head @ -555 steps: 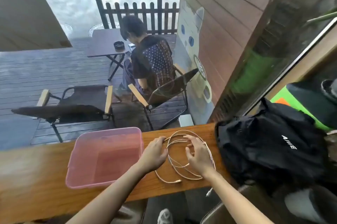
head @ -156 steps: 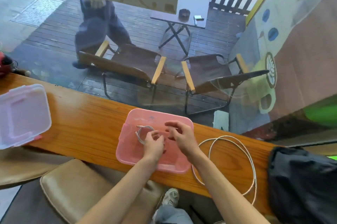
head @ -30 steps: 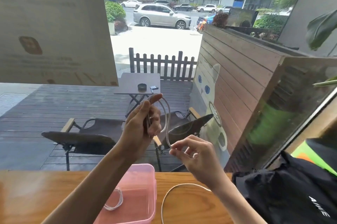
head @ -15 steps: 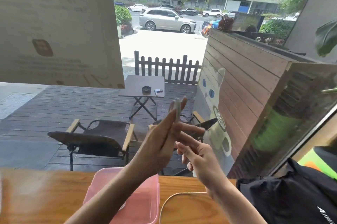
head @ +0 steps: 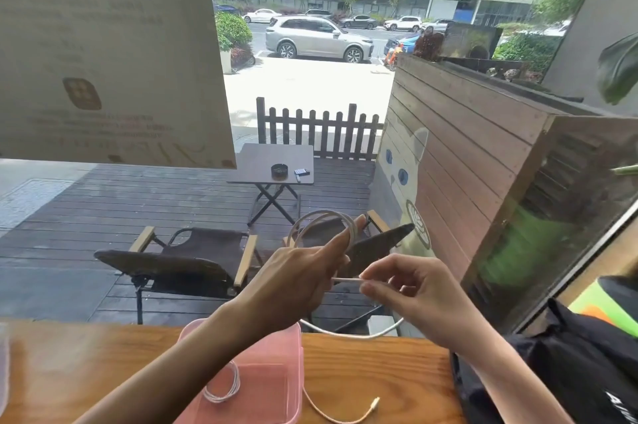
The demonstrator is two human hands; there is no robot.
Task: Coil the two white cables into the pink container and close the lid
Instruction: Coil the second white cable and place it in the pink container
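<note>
You hold both hands up in the air above the wooden counter (head: 379,365). Your left hand (head: 293,282) has a white cable (head: 324,216) looped around it. The loops stand up above the hand, and your long finger points up through them. The thumb side is turned away, so you cannot tell just how the left fingers grip the loops.

Your right hand (head: 414,292) is just beside the left one. Its thumb and first finger are pressed together on a straight bit of the same white cable, pinching it. The other right fingers are curled loosely.

From your hands the cable hangs down in a curve and lands on the counter. Its end, with a small plug (head: 374,401), lies on the wood just to the right of the pink container (head: 276,347).

The pink container sits on the counter below your left arm. It is open, with no lid on it. Inside it lies the other white cable (head: 224,385), already rolled into a small coil on the bottom.

A black bag (head: 569,375) rests on the right end of the counter. Past the glass there are two folding chairs (head: 193,257) and a small table (head: 276,164) on a dark deck.
</note>
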